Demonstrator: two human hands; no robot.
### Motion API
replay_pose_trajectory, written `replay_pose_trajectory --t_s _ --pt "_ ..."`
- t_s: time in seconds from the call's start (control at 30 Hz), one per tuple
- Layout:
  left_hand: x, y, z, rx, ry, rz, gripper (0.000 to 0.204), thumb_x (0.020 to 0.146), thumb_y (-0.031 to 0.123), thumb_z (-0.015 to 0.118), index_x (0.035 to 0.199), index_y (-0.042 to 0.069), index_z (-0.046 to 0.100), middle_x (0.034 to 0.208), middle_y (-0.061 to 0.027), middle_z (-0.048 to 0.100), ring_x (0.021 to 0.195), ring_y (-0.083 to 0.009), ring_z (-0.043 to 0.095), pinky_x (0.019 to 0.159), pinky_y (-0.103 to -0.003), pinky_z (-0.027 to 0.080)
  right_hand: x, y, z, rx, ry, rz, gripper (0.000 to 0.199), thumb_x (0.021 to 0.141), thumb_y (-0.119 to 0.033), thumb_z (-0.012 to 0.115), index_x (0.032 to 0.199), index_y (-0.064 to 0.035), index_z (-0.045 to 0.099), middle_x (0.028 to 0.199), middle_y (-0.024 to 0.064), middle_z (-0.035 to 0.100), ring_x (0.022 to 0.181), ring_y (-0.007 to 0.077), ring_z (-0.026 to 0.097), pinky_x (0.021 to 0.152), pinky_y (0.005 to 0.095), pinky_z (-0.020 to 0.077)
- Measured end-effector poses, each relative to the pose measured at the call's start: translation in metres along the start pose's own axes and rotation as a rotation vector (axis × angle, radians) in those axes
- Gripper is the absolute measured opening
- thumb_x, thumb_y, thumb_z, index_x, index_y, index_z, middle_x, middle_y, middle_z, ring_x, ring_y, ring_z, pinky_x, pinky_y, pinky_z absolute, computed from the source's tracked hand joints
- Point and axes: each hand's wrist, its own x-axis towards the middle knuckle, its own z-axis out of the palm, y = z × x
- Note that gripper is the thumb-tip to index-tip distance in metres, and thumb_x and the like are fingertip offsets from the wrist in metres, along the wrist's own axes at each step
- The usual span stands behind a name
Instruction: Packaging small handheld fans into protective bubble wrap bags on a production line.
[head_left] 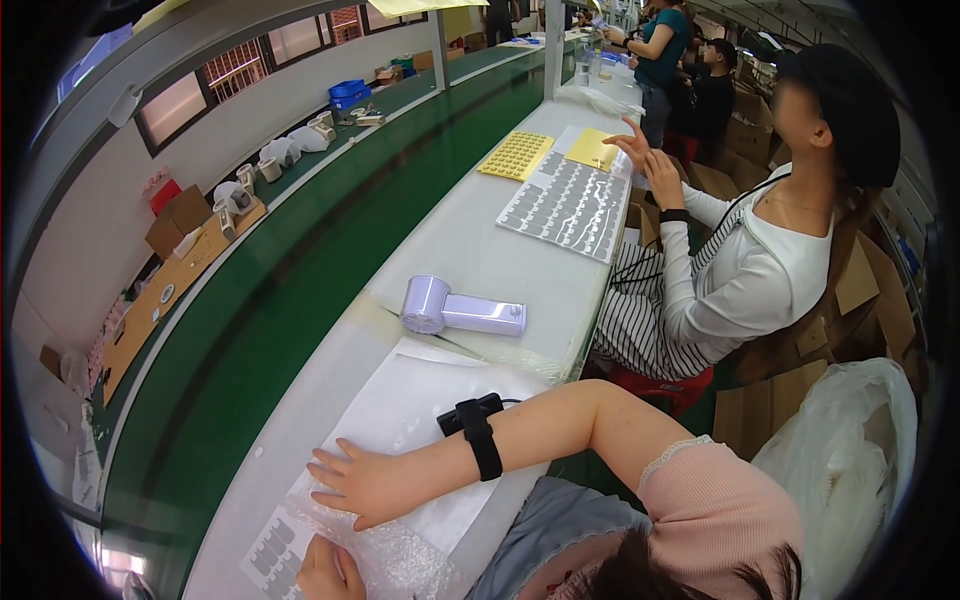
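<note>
My right hand point(357, 484) lies palm down with its fingers spread, resting on white sheeting point(400, 400) and the edge of crinkled clear bubble wrap point(395, 555). A black strap with a small black device point(475, 420) circles that wrist. At the lower edge my left hand point(332, 572) is partly cut off. Its fingers are bent in towards the thumb, and whatever they hold is hidden. Beside it lies a sheet of grey die-cut stickers point(272, 550), partly under the wrap. A lilac handheld fan point(465, 310) lies on its side beyond my right hand, touched by neither hand.
Farther up the white worktop point(440, 250) lie a grey sticker sheet point(565, 205) and yellow sheets point(516, 156), where a seated co-worker point(740, 250) raises both hands. A green conveyor belt point(300, 260) runs along the left. A clear plastic bag point(840, 470) and cartons stand at right.
</note>
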Motion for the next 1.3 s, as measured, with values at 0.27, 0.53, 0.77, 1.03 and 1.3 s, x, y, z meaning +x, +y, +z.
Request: replay_pose_trajectory --t_s 0.27,0.53,0.77,1.03,1.3 --pt "0.002 -0.003 0.001 -0.025 0.009 0.037 0.012 0.084 0.010 0.050 0.088 0.000 0.054 0.073 -0.0243 0.055 0.067 -0.0415 0.054 0.058 -0.043 0.042 0.001 0.001 0.006 -0.026 0.052 -0.002 0.067 0.080 -0.046 0.055 0.129 -0.0024 0.039 0.135 0.0288 0.028 0.128 0.0443 0.021 0.095 0.0584 0.0265" --pt "-0.011 -0.016 0.000 -0.157 -0.073 -0.074 0.036 0.075 0.015 0.060 0.104 -0.004 0.052 0.090 -0.0217 0.059 0.082 -0.0335 0.059 0.072 -0.037 0.046 -0.003 -0.005 -0.002 -0.031 0.049 0.002 0.069 0.077 -0.043 0.059 0.129 -0.0021 0.039 0.134 0.0273 0.030 0.127 0.0435 0.025 0.093 0.0592 0.0282" --pt "0.015 -0.037 -0.019 -0.316 -0.025 -0.045 0.032 0.072 0.008 0.065 0.101 -0.002 0.057 0.089 -0.0146 0.062 0.075 -0.0250 0.056 0.072 -0.032 0.044 -0.020 -0.018 -0.065 -0.043 0.200 0.052 0.072 0.078 -0.042 0.060 0.129 0.0014 0.036 0.132 0.0283 0.032 0.124 0.0426 0.031 0.099 0.0527 0.0270" --pt "0.013 -0.027 -0.052 0.236 0.039 -0.063 0.042 0.073 0.017 0.067 0.107 -0.003 0.054 0.095 -0.0180 0.061 0.087 -0.0313 0.057 0.076 -0.038 0.043 -0.112 -0.017 -0.107 0.019 0.380 0.251 0.059 0.078 -0.022 0.064 0.128 -0.0030 0.040 0.134 0.0166 0.037 0.125 0.0337 0.032 0.102 0.0390 0.0289" --pt "-0.032 0.040 -0.016 0.351 0.083 -0.098 0.057 0.074 0.031 0.067 0.118 0.000 0.048 0.120 -0.0226 0.048 0.110 -0.0358 0.046 0.089 -0.048 0.036 -0.187 0.024 -0.092 0.160 0.798 0.637 0.042 0.078 -0.008 0.061 0.117 -0.0010 0.050 0.120 0.0157 0.050 0.113 0.0299 0.048 0.096 0.0346 0.0359"
